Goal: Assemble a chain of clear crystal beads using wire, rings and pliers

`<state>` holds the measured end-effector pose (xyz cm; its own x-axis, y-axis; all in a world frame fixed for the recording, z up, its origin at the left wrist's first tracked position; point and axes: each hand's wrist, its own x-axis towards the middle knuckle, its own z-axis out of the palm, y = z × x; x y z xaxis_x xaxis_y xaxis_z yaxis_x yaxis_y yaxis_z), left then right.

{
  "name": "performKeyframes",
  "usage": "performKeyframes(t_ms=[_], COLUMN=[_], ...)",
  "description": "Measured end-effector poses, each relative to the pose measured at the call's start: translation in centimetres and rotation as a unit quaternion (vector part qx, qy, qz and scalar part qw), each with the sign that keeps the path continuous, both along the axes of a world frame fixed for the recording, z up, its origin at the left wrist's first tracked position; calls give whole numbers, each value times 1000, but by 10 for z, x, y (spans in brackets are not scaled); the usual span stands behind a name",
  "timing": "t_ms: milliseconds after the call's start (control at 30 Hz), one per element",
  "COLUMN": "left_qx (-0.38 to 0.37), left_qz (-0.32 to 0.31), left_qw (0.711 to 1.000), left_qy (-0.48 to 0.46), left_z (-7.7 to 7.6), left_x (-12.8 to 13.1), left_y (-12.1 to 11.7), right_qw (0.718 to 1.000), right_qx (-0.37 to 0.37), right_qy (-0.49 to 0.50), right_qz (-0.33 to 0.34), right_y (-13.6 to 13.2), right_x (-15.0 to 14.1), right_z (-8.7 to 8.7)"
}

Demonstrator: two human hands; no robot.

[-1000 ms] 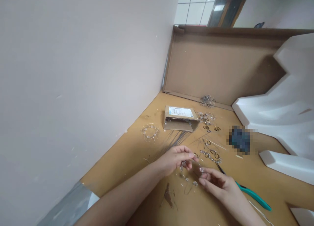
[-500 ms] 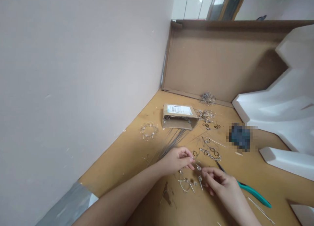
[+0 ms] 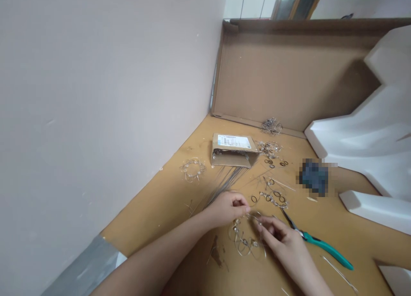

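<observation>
My left hand (image 3: 228,208) has thumb and forefinger closed in a pinch on a thin wire of a beaded wire loop (image 3: 245,242). Clear beads and curling silver wire ends hang from this loop, low over the tabletop. To the right, my right hand (image 3: 282,240) pinches the same loop near one bead, its fingertips a short way from the left ones. Beside the right hand lie long-nose pliers (image 3: 327,247) with green handles. Beyond both hands rests a strand of clear beads (image 3: 275,201), with dark rings on and near it.
A small cardboard box (image 3: 234,142) holds beaded pieces, and loose straight wires (image 3: 226,181) fan out before it. Another beaded wire ring (image 3: 193,169) lies left. Tangled wire pieces (image 3: 271,148) sit behind. A cardboard panel (image 3: 289,82) and white foam (image 3: 353,133) border the table.
My right hand has moved slightly left, closer to my left hand. The beaded loop has shifted and turned between them. The view has tilted slightly.
</observation>
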<state>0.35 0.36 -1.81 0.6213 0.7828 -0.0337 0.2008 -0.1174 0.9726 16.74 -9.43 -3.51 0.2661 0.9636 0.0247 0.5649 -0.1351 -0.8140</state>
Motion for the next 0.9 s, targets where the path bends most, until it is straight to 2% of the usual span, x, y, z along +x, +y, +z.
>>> performKeyframes(t_ms=[167, 233, 333, 767, 900], left_qx=[95, 154, 195, 135, 199], left_qz=[-33, -49, -62, -116, -94], left_qw=[993, 983, 974, 982, 973], left_qy=[54, 83, 101, 58, 70], left_z=[10, 11, 11, 13, 18], left_x=[-5, -6, -6, -6, -7], left_y=[-3, -6, -11, -17, -17], right_qw=[1000, 999, 999, 999, 1000], right_qx=[13, 19, 25, 36, 22], right_qy=[-22, -28, -30, -11, 15], right_qz=[-12, -11, -6, 15, 5], right_y=[-1, -2, -2, -2, -1], right_x=[-2, -2, -3, -4, -2], right_z=[0, 2, 4, 4, 4])
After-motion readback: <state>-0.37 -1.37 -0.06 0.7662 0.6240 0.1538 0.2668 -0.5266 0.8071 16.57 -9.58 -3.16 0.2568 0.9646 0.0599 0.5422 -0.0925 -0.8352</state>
